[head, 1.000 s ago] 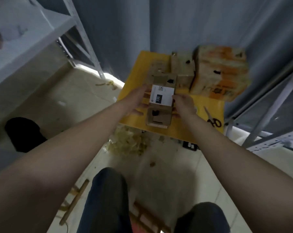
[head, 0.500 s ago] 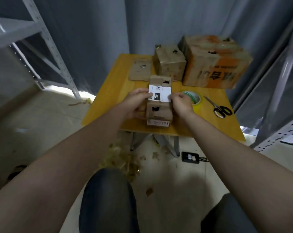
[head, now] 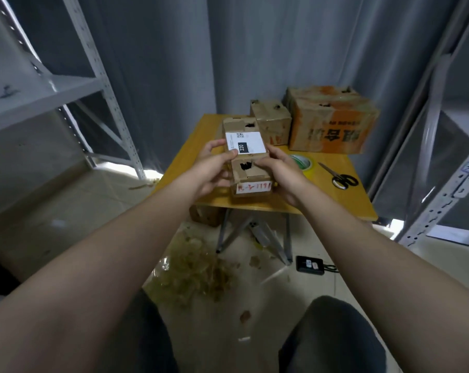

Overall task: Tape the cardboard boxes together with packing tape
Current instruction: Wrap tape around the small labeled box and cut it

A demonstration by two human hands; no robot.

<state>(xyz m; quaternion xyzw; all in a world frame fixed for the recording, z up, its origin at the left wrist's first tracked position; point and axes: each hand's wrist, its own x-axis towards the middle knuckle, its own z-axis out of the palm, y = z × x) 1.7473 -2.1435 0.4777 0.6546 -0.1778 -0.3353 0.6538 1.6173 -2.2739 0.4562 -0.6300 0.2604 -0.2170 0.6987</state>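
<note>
Head view, looking down past both forearms. Both hands are at the near edge of the yellow table (head: pixel 335 208), on the narrow cardboard box (head: pixel 250 170).

The left hand (head: pixel 214 170) grips the box's left side, with its fingers curled round the side and its thumb on top at the edge of the white label (head: pixel 248 141) marked "220". The right hand (head: pixel 283 175) grips the right side, with its thumb on top next to a torn dark hole and its fingers wrapped down the side.

The box runs lengthwise away from the person. Its near end carries a white strip with red writing (head: pixel 253 187). Cannot tell if the box rests on the table or is held just above it.

- Small cardboard box (head: pixel 272 122): behind the held box, at the table's far side.
- Large box with orange print (head: pixel 333 125): just right of the small box, touching or nearly so.
- Packing tape roll (head: pixel 306 164): flat on the table, just right of the right hand and partly hidden by it.
- Scissors (head: pixel 342 178): right of the roll, blades pointing away.

A pile of tape scraps (head: pixel 195 270) lies on the floor under the table's near edge, and a black device (head: pixel 309 265) with a cable lies to the right of it. White metal racks stand on the left (head: pixel 98 76) and right (head: pixel 443 189). A grey curtain (head: pixel 254 49) hangs behind.
</note>
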